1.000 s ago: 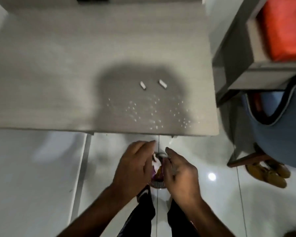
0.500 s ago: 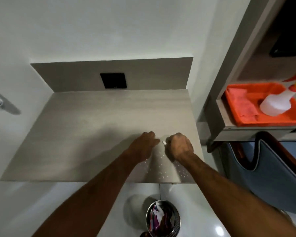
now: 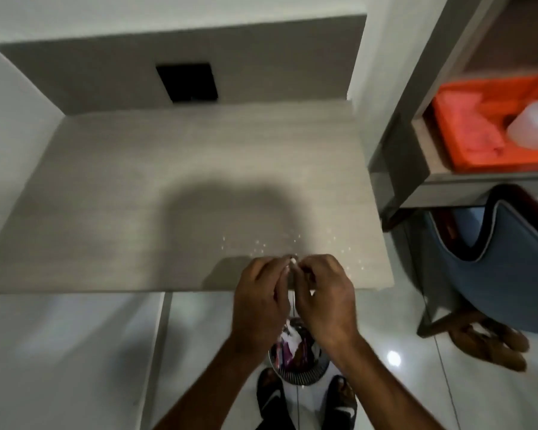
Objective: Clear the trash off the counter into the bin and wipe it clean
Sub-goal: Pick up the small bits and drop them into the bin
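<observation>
Shiny metal shows down low between two black sandals: it is the bin, on the white floor, with bright wrappers inside. Above it, the left hand and the right hand sit close together at the front edge of the counter. Each hand is curled small, and a little white scrap peeks out where the fingertips meet, so they seem to pinch tiny bits of trash. Those bits are small, so one could slip out and land on the floor and miss the bin. Just past the hands, white crumbs lie spread on the counter near its front right corner. They are too tiny to pick up, and a quick swipe could push them over the edge. Far off to the right, a shelf holds an orange tray with a pink cloth and a white bottle. Nothing blocks the way to them.
</observation>
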`<state>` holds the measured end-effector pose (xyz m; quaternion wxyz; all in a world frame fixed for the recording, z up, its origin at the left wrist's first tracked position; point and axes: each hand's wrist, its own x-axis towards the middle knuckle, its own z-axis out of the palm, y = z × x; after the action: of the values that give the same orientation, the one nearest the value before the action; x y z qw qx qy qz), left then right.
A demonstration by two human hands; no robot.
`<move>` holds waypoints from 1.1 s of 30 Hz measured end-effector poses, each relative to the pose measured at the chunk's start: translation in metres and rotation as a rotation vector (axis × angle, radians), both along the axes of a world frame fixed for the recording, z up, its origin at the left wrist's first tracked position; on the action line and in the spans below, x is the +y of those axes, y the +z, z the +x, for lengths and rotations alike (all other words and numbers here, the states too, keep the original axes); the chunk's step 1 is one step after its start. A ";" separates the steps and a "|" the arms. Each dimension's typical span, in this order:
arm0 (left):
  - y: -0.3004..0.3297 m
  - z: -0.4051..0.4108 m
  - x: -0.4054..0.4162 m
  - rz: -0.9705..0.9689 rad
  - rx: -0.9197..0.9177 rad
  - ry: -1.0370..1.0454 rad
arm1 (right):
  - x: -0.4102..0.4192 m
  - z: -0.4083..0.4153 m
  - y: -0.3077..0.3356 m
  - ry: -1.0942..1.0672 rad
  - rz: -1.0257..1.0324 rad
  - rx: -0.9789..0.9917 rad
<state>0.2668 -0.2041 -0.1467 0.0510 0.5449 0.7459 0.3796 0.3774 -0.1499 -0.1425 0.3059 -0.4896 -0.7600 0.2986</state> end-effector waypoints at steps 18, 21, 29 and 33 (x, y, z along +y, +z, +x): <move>-0.340 0.066 -0.092 -0.817 -0.433 0.251 | -0.072 0.056 -0.361 0.020 -0.766 -0.611; -0.369 0.064 -0.084 -0.860 -0.411 0.203 | -0.073 0.067 -0.394 -0.008 -0.807 -0.620; -0.333 0.056 -0.074 -0.852 -0.283 0.130 | -0.084 0.084 -0.360 0.005 -0.769 -0.367; -0.233 0.061 -0.062 -0.648 -0.148 -0.034 | -0.080 0.083 -0.281 0.039 -0.587 -0.215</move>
<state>0.3281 -0.2661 -0.3797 0.2819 0.4839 0.8128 0.1603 0.4599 -0.2295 -0.4235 0.0635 -0.5712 -0.6784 0.4576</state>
